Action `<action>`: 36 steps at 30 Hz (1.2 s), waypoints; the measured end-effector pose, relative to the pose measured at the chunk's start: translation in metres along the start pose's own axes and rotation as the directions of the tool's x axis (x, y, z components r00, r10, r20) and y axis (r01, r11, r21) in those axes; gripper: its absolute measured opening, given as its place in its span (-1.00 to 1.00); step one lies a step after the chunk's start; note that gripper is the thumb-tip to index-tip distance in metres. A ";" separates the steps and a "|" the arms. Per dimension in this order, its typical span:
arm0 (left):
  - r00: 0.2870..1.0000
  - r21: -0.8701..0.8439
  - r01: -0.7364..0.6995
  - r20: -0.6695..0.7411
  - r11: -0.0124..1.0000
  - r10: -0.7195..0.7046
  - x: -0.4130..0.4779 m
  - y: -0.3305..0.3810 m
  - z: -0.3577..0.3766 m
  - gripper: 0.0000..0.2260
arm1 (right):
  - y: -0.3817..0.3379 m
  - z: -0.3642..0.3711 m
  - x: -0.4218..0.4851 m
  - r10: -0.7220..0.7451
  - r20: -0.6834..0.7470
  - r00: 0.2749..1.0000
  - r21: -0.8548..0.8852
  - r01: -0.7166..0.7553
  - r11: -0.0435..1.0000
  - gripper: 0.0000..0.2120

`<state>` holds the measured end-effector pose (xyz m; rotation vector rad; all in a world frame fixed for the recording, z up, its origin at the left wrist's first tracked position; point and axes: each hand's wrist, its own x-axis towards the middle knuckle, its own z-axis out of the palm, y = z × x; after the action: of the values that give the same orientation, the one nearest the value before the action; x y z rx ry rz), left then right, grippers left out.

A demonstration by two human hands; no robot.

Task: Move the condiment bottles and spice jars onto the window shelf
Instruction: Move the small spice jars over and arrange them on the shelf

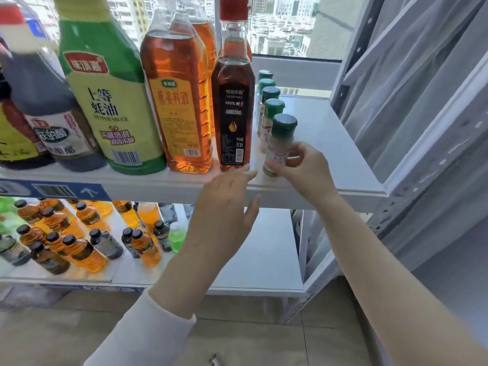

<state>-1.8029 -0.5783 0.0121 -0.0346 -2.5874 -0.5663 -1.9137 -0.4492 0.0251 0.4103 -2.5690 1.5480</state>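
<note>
A small spice jar (280,138) with a green cap stands at the front of the white window shelf (324,138). My right hand (303,167) pinches its lower part between thumb and fingers. Behind it runs a row of several more green-capped jars (272,101). My left hand (224,204) hovers open at the shelf's front edge, fingers straight, just below a dark oil bottle with a red cap (233,109). Left of that stand an amber cooking-wine bottle (178,101), a green oyster sauce bottle (105,96) and a dark vinegar bottle (50,114).
On the lower shelf (264,260), several small amber and dark bottles (79,239) crowd the left side. A grey curtain (422,101) and the rack's metal upright (401,180) close in the right. The window lies behind the upper shelf.
</note>
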 end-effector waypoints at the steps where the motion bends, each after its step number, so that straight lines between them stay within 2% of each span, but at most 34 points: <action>1: 1.000 0.006 -0.006 -0.004 1.000 0.006 0.001 -0.002 0.001 -0.63 | 0.002 0.002 0.002 0.002 0.000 1.000 -0.014 -0.002 1.000 -0.56; 7: 0.999 -0.022 -0.034 -0.001 0.999 0.034 0.006 -0.009 0.011 -0.61 | 0.008 0.009 0.010 0.010 -0.015 1.000 -0.053 -0.011 0.999 -0.55; 14: 1.000 -0.042 -0.012 0.010 0.999 0.013 0.010 -0.013 0.018 -0.63 | 0.009 0.015 0.013 -0.028 -0.035 0.999 -0.093 0.024 0.995 -0.61; 24: 1.000 -0.044 0.025 0.017 0.999 -0.024 0.011 -0.016 0.017 -0.63 | 0.013 0.021 0.013 -0.065 -0.064 0.996 -0.140 0.055 0.989 -0.53; 28: 1.000 -0.040 0.004 0.001 0.999 -0.004 0.010 -0.016 0.016 -0.63 | 0.016 0.022 0.008 -0.069 -0.062 0.996 -0.123 0.061 0.990 -0.39; 31: 1.000 -0.051 0.002 -0.016 0.999 -0.002 0.005 -0.017 0.012 -0.65 | 0.013 0.018 -0.004 -0.067 -0.121 0.990 -0.111 0.054 0.992 -0.32; 36: 0.998 -0.058 -0.048 -0.053 0.997 0.045 -0.016 -0.027 -0.001 -0.65 | 0.004 0.005 -0.057 -0.082 -0.284 0.955 -0.072 0.064 0.995 -0.46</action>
<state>-1.7916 -0.6017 -0.0052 -0.0988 -2.5126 -0.6182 -1.8599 -0.4424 0.0055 0.2489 -2.3454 1.3837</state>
